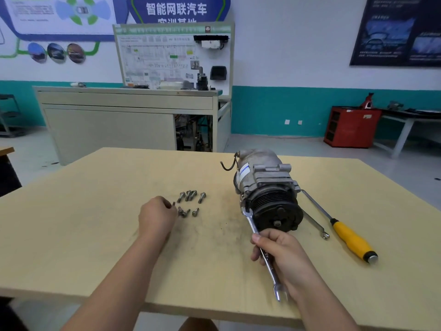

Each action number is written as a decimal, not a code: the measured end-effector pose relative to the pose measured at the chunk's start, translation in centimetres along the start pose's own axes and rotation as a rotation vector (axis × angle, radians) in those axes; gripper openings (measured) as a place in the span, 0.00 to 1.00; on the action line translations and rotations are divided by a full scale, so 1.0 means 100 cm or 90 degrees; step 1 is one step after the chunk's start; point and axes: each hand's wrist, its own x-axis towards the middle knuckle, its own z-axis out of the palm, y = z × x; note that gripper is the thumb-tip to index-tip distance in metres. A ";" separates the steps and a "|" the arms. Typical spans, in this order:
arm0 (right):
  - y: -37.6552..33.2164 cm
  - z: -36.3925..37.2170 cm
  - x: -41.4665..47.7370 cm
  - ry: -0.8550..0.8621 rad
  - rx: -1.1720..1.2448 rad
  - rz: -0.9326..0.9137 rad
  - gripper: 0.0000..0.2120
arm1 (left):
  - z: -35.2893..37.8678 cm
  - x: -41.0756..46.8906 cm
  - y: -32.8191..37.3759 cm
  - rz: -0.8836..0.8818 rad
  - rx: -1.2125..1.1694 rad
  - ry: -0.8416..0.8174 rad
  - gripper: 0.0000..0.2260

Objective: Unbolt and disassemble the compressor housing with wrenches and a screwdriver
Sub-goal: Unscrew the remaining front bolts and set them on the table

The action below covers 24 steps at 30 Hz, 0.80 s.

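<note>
Head view, one compressor, two wrenches, one screwdriver, seven loose bolts

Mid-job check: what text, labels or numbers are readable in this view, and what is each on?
"智能网联汽车": top line of the blue wall sign.
Second line of that sign: cut off by the training board, not legible.
Print on the training board: too small.
Text on the dark poster: blurred.
The compressor label: blurred.
Stamp on the wrench: unreadable.
</note>
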 end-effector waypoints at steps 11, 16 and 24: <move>0.004 0.005 -0.003 0.012 -0.051 -0.009 0.06 | 0.015 0.008 -0.019 0.066 0.052 0.018 0.08; 0.003 0.008 -0.006 -0.002 -0.070 -0.013 0.06 | 0.015 0.007 -0.022 0.062 0.017 0.019 0.13; -0.010 -0.025 -0.021 0.001 0.127 -0.089 0.09 | 0.011 0.002 -0.016 0.103 -0.030 0.066 0.13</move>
